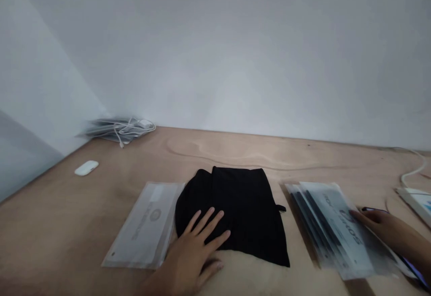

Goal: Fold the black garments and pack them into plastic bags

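Note:
A black folded cloth piece (242, 210), with a small loop on its right edge, lies flat on the wooden table. On its lower left part rests my left hand (193, 249), palm down with its fingers spread. My right hand (384, 226) grips the right side of a stack of clear plastic bags (336, 219) holding dark contents. The top bag carries a printed logo. The lower part of this stack is blurred, and a shadow shows beneath it. My right fingers under the bags are hidden.
A flat frosted plastic bag (144, 228) with a logo lies left of the cloth. Farther back are a white earbud case (86, 167) and grey packets (104, 129) with a white charging cable (134, 129). A phone (415, 269) lies by my right arm, near a white box (417, 201).

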Action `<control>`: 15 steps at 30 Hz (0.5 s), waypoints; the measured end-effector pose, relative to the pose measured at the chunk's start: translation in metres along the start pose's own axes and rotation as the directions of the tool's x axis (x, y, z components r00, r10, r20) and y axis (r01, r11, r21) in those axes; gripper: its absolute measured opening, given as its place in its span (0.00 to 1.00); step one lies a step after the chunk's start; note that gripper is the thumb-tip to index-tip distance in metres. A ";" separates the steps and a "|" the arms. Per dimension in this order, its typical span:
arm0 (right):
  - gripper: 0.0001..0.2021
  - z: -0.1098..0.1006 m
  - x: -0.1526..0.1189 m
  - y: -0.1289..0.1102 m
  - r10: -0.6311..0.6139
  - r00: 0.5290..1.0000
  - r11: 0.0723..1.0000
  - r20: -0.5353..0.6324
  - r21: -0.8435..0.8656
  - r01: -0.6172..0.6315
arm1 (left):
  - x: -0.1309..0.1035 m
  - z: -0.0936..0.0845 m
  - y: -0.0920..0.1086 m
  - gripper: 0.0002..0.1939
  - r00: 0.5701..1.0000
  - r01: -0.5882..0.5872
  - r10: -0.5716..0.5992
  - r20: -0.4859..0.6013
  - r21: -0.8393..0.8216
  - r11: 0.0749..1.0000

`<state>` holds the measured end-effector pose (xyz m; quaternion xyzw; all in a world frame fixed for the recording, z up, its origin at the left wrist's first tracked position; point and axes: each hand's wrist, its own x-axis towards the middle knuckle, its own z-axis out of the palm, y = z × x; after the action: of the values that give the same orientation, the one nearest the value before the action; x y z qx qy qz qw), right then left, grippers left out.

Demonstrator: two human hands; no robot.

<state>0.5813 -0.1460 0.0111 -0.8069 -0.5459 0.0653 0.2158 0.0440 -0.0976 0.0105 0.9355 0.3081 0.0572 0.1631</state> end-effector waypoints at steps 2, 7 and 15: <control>0.29 -0.012 0.004 -0.010 0.041 0.994 0.996 0.104 0.078 -0.050 | 0.000 0.000 0.000 0.34 1.000 0.016 -0.016 -0.005 -0.014 1.000; 0.25 -0.046 0.004 -0.061 0.151 0.977 0.961 0.151 0.209 -0.180 | 0.002 -0.007 0.008 0.26 0.990 0.132 -0.138 -0.023 -0.172 0.976; 0.13 0.003 -0.045 -0.221 -0.335 0.762 0.847 0.554 0.532 -0.014 | 0.028 -0.017 0.045 0.23 0.800 0.149 -0.574 -0.177 -0.867 0.475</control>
<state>0.3742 -0.1177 0.0954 -0.6005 -0.6187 0.4513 0.2301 0.0881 -0.1107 0.0416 0.6184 0.4701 0.3688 0.5105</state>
